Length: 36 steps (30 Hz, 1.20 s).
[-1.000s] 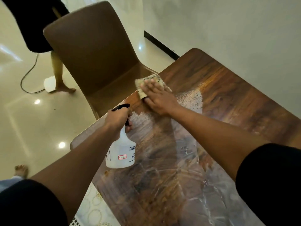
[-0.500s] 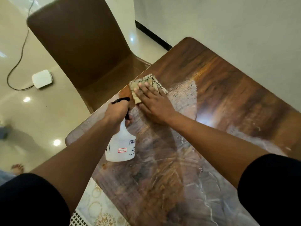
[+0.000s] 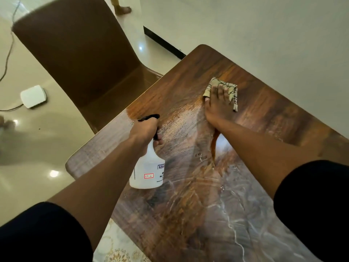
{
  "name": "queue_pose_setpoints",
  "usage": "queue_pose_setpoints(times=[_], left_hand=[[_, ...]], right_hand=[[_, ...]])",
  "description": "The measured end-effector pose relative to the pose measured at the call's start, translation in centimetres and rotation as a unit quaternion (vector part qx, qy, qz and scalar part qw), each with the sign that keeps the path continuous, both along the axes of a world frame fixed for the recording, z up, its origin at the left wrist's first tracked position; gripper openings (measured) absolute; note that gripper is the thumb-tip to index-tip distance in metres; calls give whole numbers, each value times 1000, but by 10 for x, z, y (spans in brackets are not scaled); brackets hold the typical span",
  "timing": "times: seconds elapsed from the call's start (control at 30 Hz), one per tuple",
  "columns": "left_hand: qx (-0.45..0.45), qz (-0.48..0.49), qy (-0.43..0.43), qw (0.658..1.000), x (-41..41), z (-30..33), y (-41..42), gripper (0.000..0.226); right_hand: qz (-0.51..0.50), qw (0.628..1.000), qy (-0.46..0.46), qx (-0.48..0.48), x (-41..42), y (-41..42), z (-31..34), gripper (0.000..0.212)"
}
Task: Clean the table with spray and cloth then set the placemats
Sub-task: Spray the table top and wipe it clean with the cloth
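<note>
A glossy wood-grain table (image 3: 264,114) streaked with wet smears stands against a pale wall (image 3: 245,25) above cream floor tiles (image 3: 37,144). On its far half, straight fingers (image 3: 220,91) of the right hand (image 3: 218,106) lie spread and flat on a folded beige patterned cloth (image 3: 231,87), pressing it to the tabletop well apart from the left edge. Nearer, the left hand (image 3: 145,131) curls its fingers round the neck of a white spray bottle (image 3: 148,171) with a black trigger head (image 3: 149,117); the bottle stands upright on the table near that edge. Black sleeves cover both upper arms. A brown chair (image 3: 75,59) sits beside the table, with a white box (image 3: 33,96) on a cable lying on the floor beyond. A pale patterned mat (image 3: 113,246) shows below the table's near edge.
</note>
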State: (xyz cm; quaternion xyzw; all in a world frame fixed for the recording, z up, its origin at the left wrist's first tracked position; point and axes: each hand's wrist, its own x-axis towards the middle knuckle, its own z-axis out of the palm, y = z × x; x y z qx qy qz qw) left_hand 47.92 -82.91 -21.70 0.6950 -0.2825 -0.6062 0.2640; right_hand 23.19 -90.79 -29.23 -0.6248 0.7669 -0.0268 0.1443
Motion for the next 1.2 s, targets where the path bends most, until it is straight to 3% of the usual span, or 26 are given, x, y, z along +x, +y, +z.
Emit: queue_pose_setpoints(times=[0.17, 0.27, 0.37, 0.47, 0.57, 0.73, 0.87, 0.97, 1.07, 1.13, 1.2], left_hand=[[2, 31, -20, 999, 24, 6, 9, 21], [2, 62, -20, 998, 37, 8, 15, 23], [7, 72, -24, 997, 45, 7, 21, 16], [0, 90, -17, 996, 52, 2, 29, 19], [11, 107, -13, 994, 58, 1, 44, 14], [8, 134, -14, 991, 73, 0, 65, 20], [-8, 163, -18, 986, 87, -2, 77, 25], [-18, 204, -20, 979, 100, -4, 83, 33], [-10, 255, -32, 966, 110, -6, 87, 22], [-4, 257, -39, 966, 114, -9, 91, 24], [10, 241, -36, 970, 118, -12, 97, 19]], right_hand=[[167, 986, -11, -6, 91, 42, -2, 63], [306, 952, -24, -7, 135, 78, -6, 63], [374, 927, -36, -20, 131, 88, -6, 63], [337, 941, -19, -16, 105, 64, -5, 61], [186, 982, -10, -11, 81, 32, 1, 61], [92, 995, -25, 9, 107, 18, 3, 63], [209, 978, -25, 6, 165, 47, 5, 62], [350, 936, -23, 10, 197, 76, 3, 63], [458, 889, -16, -13, 188, 71, 1, 63], [484, 875, 12, -27, 173, 52, 3, 63], [420, 906, 38, -33, 157, 32, 3, 66]])
